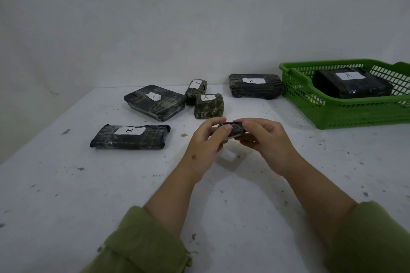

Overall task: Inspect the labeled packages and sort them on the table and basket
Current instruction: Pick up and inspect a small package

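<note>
While my arms reach out over the white table (66, 184), the green basket (346, 115) sits at its far right with one A package (352, 84) inside. Four more A packages lie on the table: a flat one (255, 88) beside the basket, a wide one (155, 102), a blocky one (208, 106), a thin roll (196, 90). Nearer left lies the B package (131, 137). My left hand (206, 139) and right hand (264, 139) pinch a small dark package (236, 129) between them, above the table; its label is hidden.

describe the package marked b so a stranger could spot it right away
Start at the green basket on the white table, then look to the opposite, left side. The flat dark-wrapped package lying alone there is the one; its white label reads B, while its neighbours show A.
</note>
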Tool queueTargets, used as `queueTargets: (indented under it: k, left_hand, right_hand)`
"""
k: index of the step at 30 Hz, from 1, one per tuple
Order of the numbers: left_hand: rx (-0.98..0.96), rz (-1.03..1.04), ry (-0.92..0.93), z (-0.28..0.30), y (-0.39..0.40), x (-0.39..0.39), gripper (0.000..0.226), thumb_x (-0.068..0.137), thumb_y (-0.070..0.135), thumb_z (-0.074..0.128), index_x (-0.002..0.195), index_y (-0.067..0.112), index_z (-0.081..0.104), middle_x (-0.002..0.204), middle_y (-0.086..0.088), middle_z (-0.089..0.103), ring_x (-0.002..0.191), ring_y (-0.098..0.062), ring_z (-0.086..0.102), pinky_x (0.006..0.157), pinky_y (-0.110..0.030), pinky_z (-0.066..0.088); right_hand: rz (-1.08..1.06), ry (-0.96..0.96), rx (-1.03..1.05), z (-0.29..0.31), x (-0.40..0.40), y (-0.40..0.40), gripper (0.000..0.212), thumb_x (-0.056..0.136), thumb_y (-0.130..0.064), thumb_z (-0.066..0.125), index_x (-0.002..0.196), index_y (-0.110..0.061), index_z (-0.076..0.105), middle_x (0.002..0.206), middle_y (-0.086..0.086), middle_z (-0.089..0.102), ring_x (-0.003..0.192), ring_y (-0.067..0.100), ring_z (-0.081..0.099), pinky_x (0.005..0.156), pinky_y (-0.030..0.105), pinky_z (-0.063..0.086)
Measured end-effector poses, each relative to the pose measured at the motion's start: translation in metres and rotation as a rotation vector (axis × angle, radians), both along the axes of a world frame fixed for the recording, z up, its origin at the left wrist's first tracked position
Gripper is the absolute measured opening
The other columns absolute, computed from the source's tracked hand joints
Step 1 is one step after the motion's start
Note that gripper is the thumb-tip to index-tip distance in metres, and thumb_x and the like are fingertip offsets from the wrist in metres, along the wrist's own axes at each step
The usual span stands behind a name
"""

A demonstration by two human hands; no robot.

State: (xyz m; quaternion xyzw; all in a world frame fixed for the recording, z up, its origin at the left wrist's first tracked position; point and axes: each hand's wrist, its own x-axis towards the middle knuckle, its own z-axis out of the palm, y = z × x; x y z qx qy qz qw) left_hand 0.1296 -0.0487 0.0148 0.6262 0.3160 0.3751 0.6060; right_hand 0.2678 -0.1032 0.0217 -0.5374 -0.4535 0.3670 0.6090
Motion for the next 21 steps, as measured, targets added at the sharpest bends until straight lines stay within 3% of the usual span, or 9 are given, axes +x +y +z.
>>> queueTargets:
  k: [7,12,14,17,19,21]
  left_hand:
    - [0.137,-0.009,-0.061,0.0004,0.0013,-0.0014,0.039,0.078,0.03,0.058,0.117,0.028,0.055,0.11,-0.017,0.061,0.093,-0.013,0.062,0.086,-0.027,0.05]
    - [0.171,-0.019,-0.073,-0.0025,0.0016,0.0005,0.043,0.078,0.03,0.059,0.12,0.027,0.052,0.112,-0.023,0.061,0.092,-0.013,0.063,0.085,-0.027,0.049]
    - [0.162,-0.027,-0.092,-0.0038,0.0021,0.0012,0.048,0.077,0.032,0.061,0.124,0.03,0.05,0.114,-0.023,0.061,0.097,-0.015,0.064,0.091,-0.03,0.049]
    - [0.109,-0.041,-0.151,-0.0072,0.0032,0.0009,0.066,0.071,0.043,0.068,0.129,0.048,0.039,0.127,-0.017,0.055,0.116,-0.022,0.058,0.102,-0.037,0.043]
    - [0.063,-0.029,-0.129,-0.0065,0.0018,0.0002,0.081,0.065,0.055,0.067,0.134,0.053,0.025,0.135,-0.006,0.051,0.121,-0.017,0.054,0.099,-0.035,0.043]
    - [-0.026,-0.012,-0.112,-0.0048,0.0031,-0.0008,0.084,0.069,0.061,0.065,0.139,0.044,0.021,0.127,-0.002,0.056,0.114,-0.017,0.058,0.089,-0.033,0.048]
  right_hand:
    - [0.086,0.033,-0.003,-0.0033,-0.0017,-0.0002,0.018,0.091,-0.017,0.052,0.096,-0.019,0.068,0.102,0.009,0.068,0.103,0.023,0.061,0.095,0.035,0.048]
    - [0.042,0.016,0.026,-0.0007,-0.0016,0.0005,0.016,0.088,-0.01,0.058,0.085,-0.02,0.071,0.085,0.004,0.07,0.088,0.02,0.062,0.093,0.043,0.049]
    - [0.029,0.023,0.058,-0.0005,-0.0003,0.0012,0.015,0.087,-0.007,0.059,0.087,-0.017,0.07,0.08,0.003,0.07,0.084,0.021,0.062,0.091,0.044,0.05]
    - [0.047,0.065,0.112,-0.0012,0.001,0.0023,0.02,0.086,-0.003,0.06,0.102,-0.014,0.065,0.089,0.005,0.072,0.087,0.021,0.066,0.09,0.037,0.053]
    - [0.051,0.095,0.147,-0.0017,0.0032,0.0017,0.028,0.084,0.0,0.061,0.107,-0.015,0.062,0.098,0.009,0.069,0.092,0.021,0.066,0.089,0.031,0.053]
    - [0.023,0.027,0.156,-0.0033,0.0065,0.0016,0.035,0.081,0.0,0.066,0.111,-0.017,0.061,0.107,0.008,0.066,0.103,0.023,0.063,0.09,0.031,0.052]
